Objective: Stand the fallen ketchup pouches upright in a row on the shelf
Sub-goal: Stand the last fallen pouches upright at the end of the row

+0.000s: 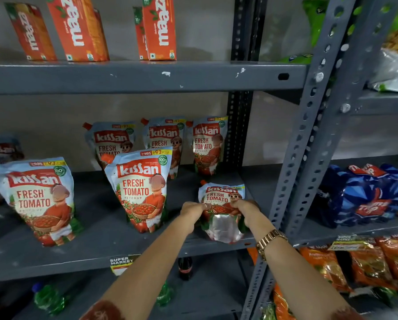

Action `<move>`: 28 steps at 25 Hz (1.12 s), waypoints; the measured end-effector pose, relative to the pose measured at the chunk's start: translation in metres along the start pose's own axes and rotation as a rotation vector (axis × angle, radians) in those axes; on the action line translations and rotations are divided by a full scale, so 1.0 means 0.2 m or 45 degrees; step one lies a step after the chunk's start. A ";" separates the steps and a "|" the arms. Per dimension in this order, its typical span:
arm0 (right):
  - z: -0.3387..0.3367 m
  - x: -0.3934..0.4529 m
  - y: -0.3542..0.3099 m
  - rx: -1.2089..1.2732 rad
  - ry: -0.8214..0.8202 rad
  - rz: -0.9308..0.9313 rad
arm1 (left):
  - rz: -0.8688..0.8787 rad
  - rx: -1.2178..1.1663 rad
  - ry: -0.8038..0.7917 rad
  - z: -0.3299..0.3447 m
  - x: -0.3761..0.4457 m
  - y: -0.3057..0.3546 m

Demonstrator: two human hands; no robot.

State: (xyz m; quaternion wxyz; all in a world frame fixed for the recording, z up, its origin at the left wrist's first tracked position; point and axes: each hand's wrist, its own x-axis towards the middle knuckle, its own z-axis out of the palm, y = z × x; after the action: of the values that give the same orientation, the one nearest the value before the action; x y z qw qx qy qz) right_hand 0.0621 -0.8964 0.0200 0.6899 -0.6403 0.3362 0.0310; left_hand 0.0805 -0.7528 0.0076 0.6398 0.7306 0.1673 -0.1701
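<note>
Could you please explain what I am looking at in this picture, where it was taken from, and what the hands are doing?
There is no machine here: a person wears a wide-angle camera on the head, so you look forward and down along both bare arms. The grey metal shelf holds Kissan ketchup pouches. Three stand at the back, and two larger-looking ones stand nearer the front. The left hand and the right hand, the one with a gold watch, grip one tilted pouch by its sides, its silver base facing the camera. Juice cartons stand on the shelf above, and snack packets fill the next rack.
</note>
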 end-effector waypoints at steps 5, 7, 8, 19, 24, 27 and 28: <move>0.01 -0.02 -0.02 0.033 0.024 -0.090 | -0.007 -0.247 0.086 0.05 -0.01 0.04; 0.02 -0.02 -0.02 0.059 0.061 -0.207 | 0.056 -0.356 0.091 0.06 -0.03 0.07; 0.03 -0.02 -0.04 0.068 0.071 -0.284 | 0.096 -0.402 0.082 0.07 -0.04 0.10; -0.03 -0.10 0.02 0.130 -0.071 -0.520 | 0.324 -0.275 -0.188 0.09 -0.08 0.04; -0.03 -0.10 0.11 -0.051 -0.211 -0.402 | 0.318 -0.083 -0.252 0.10 -0.08 -0.04; -0.03 -0.05 0.13 -0.125 -0.269 -0.416 | 0.332 -0.070 -0.177 0.07 -0.07 -0.07; -0.03 -0.03 0.14 -0.142 -0.274 -0.420 | 0.352 -0.065 -0.141 0.07 -0.07 -0.09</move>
State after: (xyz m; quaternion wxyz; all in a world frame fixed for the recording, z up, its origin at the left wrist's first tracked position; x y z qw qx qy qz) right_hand 0.0415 -0.8949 -0.0015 0.6812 -0.7168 0.1489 0.0044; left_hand 0.0597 -0.7641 -0.0046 0.6838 0.7196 0.0341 -0.1161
